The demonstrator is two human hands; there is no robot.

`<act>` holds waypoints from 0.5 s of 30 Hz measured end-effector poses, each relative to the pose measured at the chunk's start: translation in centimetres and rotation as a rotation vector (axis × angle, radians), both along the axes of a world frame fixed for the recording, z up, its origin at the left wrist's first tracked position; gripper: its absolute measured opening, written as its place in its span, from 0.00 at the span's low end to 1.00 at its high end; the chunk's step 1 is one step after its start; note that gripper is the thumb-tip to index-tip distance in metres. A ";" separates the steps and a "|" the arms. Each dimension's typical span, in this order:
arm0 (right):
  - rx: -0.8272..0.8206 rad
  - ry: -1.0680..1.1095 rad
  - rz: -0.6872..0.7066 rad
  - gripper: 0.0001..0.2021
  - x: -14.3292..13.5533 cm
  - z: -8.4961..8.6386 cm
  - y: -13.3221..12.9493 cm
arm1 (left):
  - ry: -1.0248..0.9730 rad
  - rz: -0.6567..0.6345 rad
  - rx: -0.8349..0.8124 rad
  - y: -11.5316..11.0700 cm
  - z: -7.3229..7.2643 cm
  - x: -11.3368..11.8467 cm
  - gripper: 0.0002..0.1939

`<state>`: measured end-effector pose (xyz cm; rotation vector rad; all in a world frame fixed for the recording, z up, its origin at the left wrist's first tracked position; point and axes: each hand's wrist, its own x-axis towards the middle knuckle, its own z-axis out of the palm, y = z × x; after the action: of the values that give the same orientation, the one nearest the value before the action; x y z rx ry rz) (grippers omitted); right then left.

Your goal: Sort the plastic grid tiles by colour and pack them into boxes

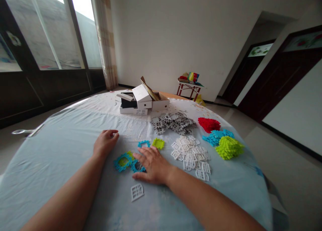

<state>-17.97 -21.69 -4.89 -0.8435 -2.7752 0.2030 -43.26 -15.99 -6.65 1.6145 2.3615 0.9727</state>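
Head cam: R hand (pixel 153 165) flat, open on blue tiles (pixel 125 162); L hand (pixel 105 142) loosely curled, empty.

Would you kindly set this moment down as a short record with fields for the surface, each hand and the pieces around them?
surface: round table under a pale blue cloth
left hand: loosely curled, resting on bare cloth, holding nothing
right hand: flat, palm down, partly over joined blue tiles
near the right hand: white grid tile; blue frame tile; green tile
piles: white, grey, red, blue, lime
far side: open white boxes
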 end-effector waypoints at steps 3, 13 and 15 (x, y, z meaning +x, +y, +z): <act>0.043 0.054 -0.089 0.34 -0.6 -0.4 2.3 | -0.001 0.001 -0.018 -0.1 0.2 0.2 0.20; 0.077 0.241 0.089 0.25 1.4 1.6 -1.6 | 0.007 -0.011 -0.017 -0.2 0.4 0.2 0.21; 0.067 0.179 0.171 0.24 1.7 1.4 -3.1 | 0.014 -0.006 -0.013 -0.3 0.4 0.3 0.20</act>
<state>-16.28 -24.83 -3.46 -0.5430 -2.6688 0.2024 -43.00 -16.25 -6.20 1.6284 2.3654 0.9460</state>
